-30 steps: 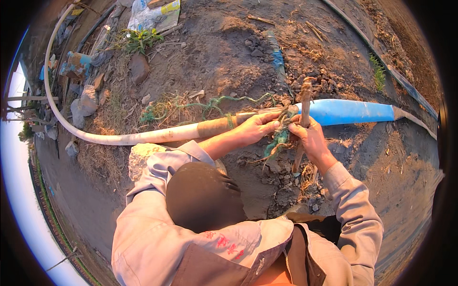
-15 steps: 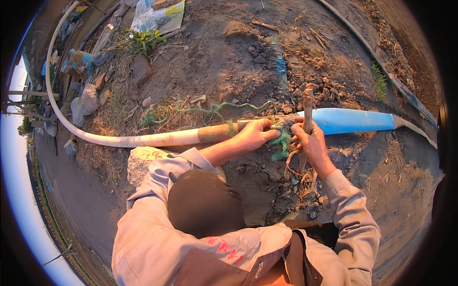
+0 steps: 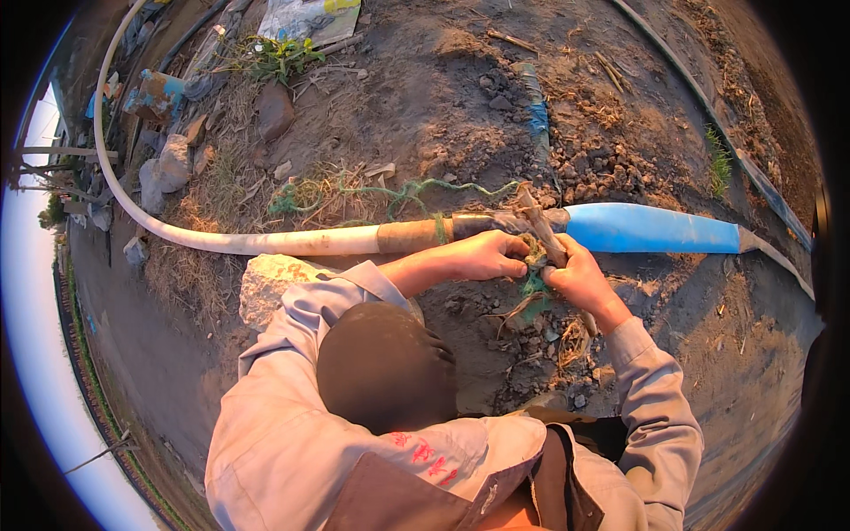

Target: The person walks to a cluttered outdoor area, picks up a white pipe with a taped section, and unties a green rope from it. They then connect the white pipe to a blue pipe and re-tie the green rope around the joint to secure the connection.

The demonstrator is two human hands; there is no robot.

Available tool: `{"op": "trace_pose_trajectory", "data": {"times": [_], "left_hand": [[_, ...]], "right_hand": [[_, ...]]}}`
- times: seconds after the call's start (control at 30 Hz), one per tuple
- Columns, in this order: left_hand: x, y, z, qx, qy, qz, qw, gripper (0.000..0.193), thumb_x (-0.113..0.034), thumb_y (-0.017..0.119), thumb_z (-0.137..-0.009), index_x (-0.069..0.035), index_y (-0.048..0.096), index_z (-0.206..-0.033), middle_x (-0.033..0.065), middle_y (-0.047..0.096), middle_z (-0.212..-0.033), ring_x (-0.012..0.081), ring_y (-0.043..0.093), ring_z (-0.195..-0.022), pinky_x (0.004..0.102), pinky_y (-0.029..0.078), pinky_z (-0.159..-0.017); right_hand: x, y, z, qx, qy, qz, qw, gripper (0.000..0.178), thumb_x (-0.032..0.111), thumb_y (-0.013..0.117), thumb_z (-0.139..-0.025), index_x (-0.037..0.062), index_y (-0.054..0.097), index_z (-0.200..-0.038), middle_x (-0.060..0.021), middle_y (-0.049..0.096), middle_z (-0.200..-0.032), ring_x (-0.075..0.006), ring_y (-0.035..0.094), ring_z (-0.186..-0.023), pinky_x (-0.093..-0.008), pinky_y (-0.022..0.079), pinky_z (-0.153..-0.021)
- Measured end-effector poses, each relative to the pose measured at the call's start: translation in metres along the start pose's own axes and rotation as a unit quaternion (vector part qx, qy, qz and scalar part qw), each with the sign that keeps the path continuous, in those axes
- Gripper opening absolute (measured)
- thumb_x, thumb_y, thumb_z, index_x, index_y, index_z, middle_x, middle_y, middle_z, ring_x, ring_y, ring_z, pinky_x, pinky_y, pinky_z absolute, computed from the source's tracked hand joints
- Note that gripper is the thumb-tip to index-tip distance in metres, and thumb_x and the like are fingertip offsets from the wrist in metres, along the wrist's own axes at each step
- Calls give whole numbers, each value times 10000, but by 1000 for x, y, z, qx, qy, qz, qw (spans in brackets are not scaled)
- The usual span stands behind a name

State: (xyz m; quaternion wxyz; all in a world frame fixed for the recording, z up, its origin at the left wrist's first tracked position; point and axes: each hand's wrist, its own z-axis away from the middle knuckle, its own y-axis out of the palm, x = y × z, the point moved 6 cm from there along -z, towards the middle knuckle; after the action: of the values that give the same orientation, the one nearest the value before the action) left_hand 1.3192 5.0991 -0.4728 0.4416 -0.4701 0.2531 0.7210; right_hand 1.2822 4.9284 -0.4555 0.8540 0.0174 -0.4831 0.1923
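Note:
My right hand [image 3: 584,281] is closed around a rough wooden stick [image 3: 542,226], whose upper end leans left across the pipe joint. My left hand [image 3: 485,257] is beside it, thumb and fingers closed on green twine [image 3: 534,280] that is bunched against the stick. Behind both hands runs a joined line: a white hose [image 3: 292,243] on the left, a brown wrapped sleeve [image 3: 414,236], a dark section [image 3: 474,225], and a flat blue hose [image 3: 651,227] on the right. A loose strand of twine trails along the ground behind the joint.
A pale rock [image 3: 270,288] lies under the white hose by my left forearm. Stones [image 3: 168,168], a leafy plant [image 3: 279,60] and a plastic sack [image 3: 310,19] lie at the far left. A dark hose [image 3: 682,84] curves along the far right. Clods and dry stalks litter the soil.
The stick has gone from nearly upright to leaning left at its top, turned by my right hand. The twine bunch has shifted with it. My left hand keeps its pinch.

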Motion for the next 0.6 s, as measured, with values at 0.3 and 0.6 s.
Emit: {"op": "trace_pose_trajectory", "data": {"times": [0.3, 0.6], "left_hand": [[5, 19, -2, 36, 102, -192, 975, 404, -313, 671, -978, -22, 670, -1258, 155, 703, -1164, 282, 649, -1109, 403, 504, -950], [17, 14, 0, -56, 67, -142, 986, 365, -302, 649, -982, -2, 636, -1190, 211, 714, -1029, 367, 697, -970, 450, 538, -837]], "right_hand": [[-8, -3, 10, 105, 86, 83, 987, 537, 118, 682, -805, -32, 559, -1306, -104, 639, -1054, -178, 617, -907, -324, 510, -782], [-27, -4, 3, 37, 141, -178, 973, 212, 129, 683, -875, 46, 601, -1051, -15, 588, -804, -100, 534, -530, -255, 439, -479]]}}
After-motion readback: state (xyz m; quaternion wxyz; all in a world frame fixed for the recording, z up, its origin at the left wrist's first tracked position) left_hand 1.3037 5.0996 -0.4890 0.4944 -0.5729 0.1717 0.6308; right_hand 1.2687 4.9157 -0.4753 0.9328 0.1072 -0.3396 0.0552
